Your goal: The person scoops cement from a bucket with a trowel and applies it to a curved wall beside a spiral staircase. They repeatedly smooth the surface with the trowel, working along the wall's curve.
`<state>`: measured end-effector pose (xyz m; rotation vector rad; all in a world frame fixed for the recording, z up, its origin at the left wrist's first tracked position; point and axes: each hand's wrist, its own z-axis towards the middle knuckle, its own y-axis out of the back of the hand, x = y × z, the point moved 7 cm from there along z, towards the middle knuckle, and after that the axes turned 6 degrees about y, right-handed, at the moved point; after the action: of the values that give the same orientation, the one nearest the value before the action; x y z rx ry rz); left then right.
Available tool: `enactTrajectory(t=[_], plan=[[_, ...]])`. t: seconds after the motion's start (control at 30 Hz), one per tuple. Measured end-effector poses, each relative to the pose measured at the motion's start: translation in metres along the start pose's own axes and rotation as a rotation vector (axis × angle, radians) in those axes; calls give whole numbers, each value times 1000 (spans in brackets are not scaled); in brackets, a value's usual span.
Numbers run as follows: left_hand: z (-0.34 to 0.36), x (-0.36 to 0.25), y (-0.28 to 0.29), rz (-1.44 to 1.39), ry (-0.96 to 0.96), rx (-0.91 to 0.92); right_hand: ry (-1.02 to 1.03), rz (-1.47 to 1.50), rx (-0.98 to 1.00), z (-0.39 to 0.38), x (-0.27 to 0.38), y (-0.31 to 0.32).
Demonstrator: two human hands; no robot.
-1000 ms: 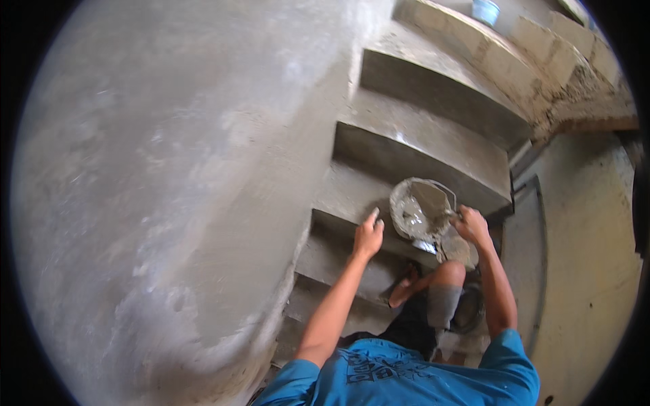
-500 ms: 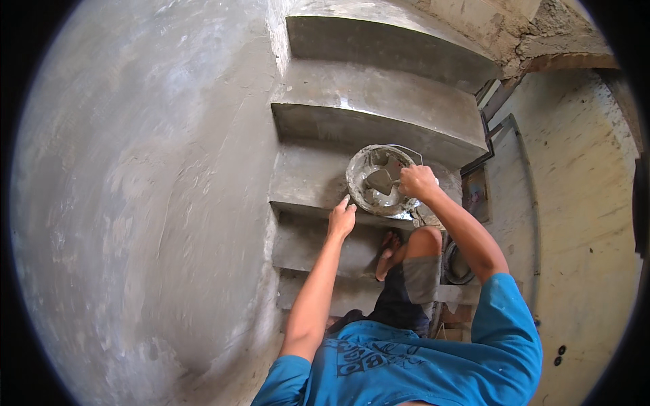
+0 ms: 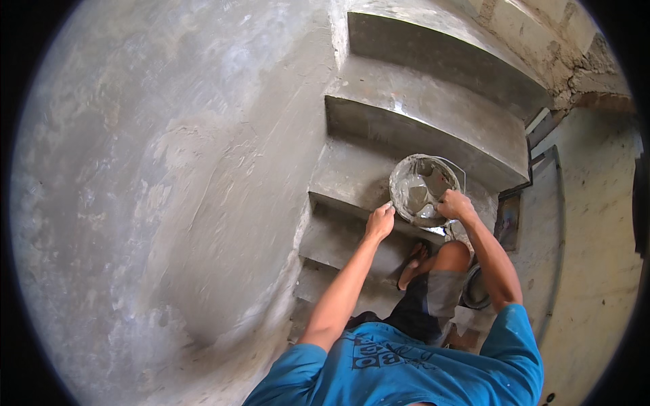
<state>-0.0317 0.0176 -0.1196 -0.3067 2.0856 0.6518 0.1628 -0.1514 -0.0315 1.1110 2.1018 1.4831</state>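
A round bucket, crusted with grey mortar and fitted with a wire handle, stands on a concrete stair tread. My left hand has its fingers curled at the bucket's near left rim. My right hand grips a trowel at the bucket's right side; the blade is down in the wet mortar, its handle mostly hidden by my fingers. My bare lower leg and a sandalled foot are on the step below.
A grey plastered wall, with wetter-looking patches, borders the stairs on the left. More steps rise beyond the bucket. A rough block ledge is at upper right, above a pale panel. A dark coiled object lies beside my knee.
The view has swung about. My left hand has come to the bucket's rim and closed there; my right hand has moved the trowel within the mortar.
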Motion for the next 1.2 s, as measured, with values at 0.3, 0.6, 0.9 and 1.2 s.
enactTrajectory(t=[0.3, 0.6, 0.9, 1.2], plan=[[-4, 5, 14, 63, -66, 10, 33, 622, -64, -40, -39, 2], [-24, -68, 95, 447, -382, -174, 158, 889, -327, -91, -25, 23], [-84, -252, 291, 1412, -800, -734, 321, 1358, -325, -57, 146, 22], [-88, -306, 347, 1926, -741, -708, 253, 1211, -702, 68, 327, 27]])
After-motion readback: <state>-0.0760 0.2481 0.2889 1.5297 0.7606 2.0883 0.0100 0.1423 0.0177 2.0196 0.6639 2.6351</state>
